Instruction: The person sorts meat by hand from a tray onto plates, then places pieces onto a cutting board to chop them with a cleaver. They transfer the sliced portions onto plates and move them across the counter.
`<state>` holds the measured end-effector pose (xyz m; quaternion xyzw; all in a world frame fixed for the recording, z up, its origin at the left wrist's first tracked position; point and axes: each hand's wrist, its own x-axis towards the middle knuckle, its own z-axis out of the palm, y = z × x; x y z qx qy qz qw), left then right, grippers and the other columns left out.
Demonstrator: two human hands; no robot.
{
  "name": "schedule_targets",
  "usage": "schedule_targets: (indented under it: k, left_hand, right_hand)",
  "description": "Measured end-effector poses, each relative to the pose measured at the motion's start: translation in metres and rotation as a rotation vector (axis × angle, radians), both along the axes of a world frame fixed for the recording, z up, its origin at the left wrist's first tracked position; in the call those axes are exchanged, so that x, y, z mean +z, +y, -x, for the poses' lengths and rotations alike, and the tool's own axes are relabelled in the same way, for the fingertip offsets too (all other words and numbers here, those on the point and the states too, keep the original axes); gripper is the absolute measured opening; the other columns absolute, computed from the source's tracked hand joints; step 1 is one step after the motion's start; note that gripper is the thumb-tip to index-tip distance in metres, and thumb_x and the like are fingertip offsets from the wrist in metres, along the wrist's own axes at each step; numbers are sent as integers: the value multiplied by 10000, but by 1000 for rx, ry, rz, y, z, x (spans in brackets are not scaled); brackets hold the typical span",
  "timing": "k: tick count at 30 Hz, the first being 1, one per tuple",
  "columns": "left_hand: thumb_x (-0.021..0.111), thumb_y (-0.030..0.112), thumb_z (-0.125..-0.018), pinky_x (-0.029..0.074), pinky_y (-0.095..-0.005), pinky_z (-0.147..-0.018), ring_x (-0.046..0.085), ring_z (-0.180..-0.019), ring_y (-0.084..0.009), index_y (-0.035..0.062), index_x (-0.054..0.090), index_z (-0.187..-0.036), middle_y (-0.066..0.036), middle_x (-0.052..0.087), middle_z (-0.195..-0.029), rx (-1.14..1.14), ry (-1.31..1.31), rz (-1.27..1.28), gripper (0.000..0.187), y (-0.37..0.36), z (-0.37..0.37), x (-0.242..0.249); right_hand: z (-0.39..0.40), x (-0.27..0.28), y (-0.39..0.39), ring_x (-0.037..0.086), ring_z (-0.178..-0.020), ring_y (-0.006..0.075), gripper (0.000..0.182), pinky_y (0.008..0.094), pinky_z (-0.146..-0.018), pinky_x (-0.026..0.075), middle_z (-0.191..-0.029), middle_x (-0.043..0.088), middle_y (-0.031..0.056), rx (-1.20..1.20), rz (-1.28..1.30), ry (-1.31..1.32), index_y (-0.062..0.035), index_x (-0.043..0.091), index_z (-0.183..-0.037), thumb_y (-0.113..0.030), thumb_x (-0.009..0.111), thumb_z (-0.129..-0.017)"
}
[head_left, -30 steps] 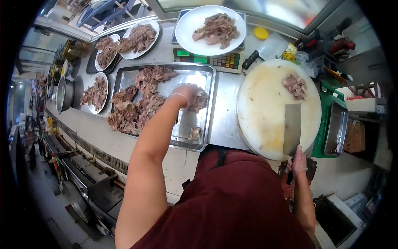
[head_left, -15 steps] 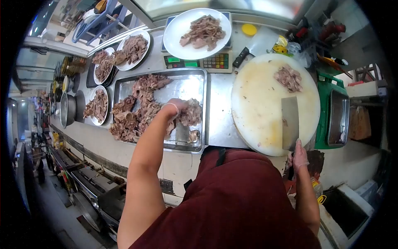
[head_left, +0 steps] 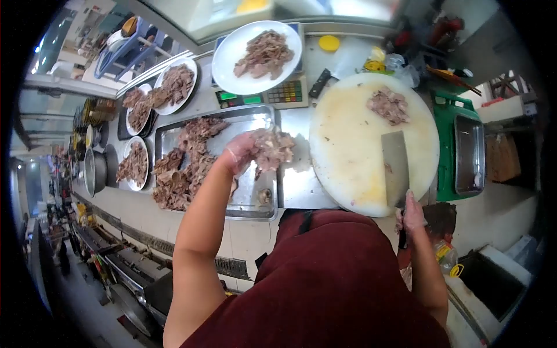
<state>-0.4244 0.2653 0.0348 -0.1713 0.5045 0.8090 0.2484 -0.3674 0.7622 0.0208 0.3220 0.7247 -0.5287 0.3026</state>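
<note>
Now that left hand (head_left: 241, 149) has lifted meat clump (head_left: 274, 152), it's up around right rim of tray (head_left: 246, 195), nearer round board (head_left: 348, 156). Left grip closed on clump; right hand (head_left: 413, 216) gripping cleaver (head_left: 395, 165), blade over board. Chopped meat (head_left: 389, 106) sits on board's far side.

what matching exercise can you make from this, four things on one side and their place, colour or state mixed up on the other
Things:
1. Left hand
2. Cleaver
3. Round lid
4. Scale

Place, colour or state:
A. Yellow
B. Under a white plate
C. Holding a clump of meat
D. In the right hand, blade over the round board

Right pairs: 1-C, 2-D, 3-A, 4-B
</note>
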Motion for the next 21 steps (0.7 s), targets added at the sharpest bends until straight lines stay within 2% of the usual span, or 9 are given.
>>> schedule_targets:
  k: [4,6,9,10,12,13,17,19,21]
  left_hand:
    - [600,106,-802,514,-360,-928,644,-1052,-225,-14,585,-1241,-133,664,-1159,-134,189,2,456,91,37,9]
    - [614,126,-801,509,-370,-897,651,-1020,-284,1,599,-1184,-175,669,-1116,-382,293,467,403,135,56,-20]
    - [610,143,-821,483,-417,-920,617,-1044,-339,67,590,-1213,-230,627,-1127,-524,656,1081,399,206,45,-32]
    - [630,139,-797,485,-463,-883,615,-988,-363,69,606,-1169,-203,640,-1081,-725,580,1269,379,223,47,-21]
    - [655,136,-769,481,-479,-857,603,-965,-384,64,596,-1153,-189,641,-1037,-578,755,1325,396,231,36,-39]
    - [655,136,-769,481,-479,-857,603,-965,-384,64,596,-1153,-189,641,-1037,-585,760,1320,396,232,35,-38]
    - [670,130,-731,487,-482,-814,598,-913,-388,43,603,-1119,-199,636,-952,-379,821,1227,404,231,26,-28]
    - [674,127,-727,486,-484,-802,594,-897,-394,39,595,-1122,-199,628,-948,-272,927,1170,413,230,24,-31]
    - [657,133,-737,484,-491,-789,590,-890,-401,41,579,-1132,-194,621,-960,-323,991,1180,413,229,24,-41]
  right_hand:
    - [-1,-8,3,416,-417,167,624,350,-389,401,-567,470,49,-29,-25,-11,-32,556,-883,-619,362,-974]
    - [-1,0,-4,396,-372,185,617,372,-382,376,-498,424,45,-81,-15,-60,-93,488,-751,-661,357,-954]
    - [-52,-136,72,416,-387,186,600,367,-396,381,-507,438,42,401,-362,607,-78,495,-741,-615,362,-975]
    - [-45,-98,60,416,-387,186,600,367,-396,381,-507,438,42,391,-377,602,-78,495,-741,-615,362,-975]
    - [-30,-13,30,585,-685,326,636,464,-734,478,-680,577,197,188,-242,119,62,607,-981,-534,384,-988]
    - [-23,4,27,638,-877,346,648,448,-822,482,-910,654,248,227,-239,-13,61,626,-1039,-529,362,-994]
    - [-19,36,15,594,-558,268,512,395,-538,479,-614,576,138,400,-366,398,-12,582,-829,-449,390,-1014]
    - [-2,71,-5,594,-1098,403,618,435,-968,444,-1150,636,250,542,-421,284,9,596,-1204,-497,293,-1018]
    - [8,50,-5,589,-1086,419,600,449,-961,447,-1151,629,257,669,-411,382,-6,573,-1241,-479,273,-1025]
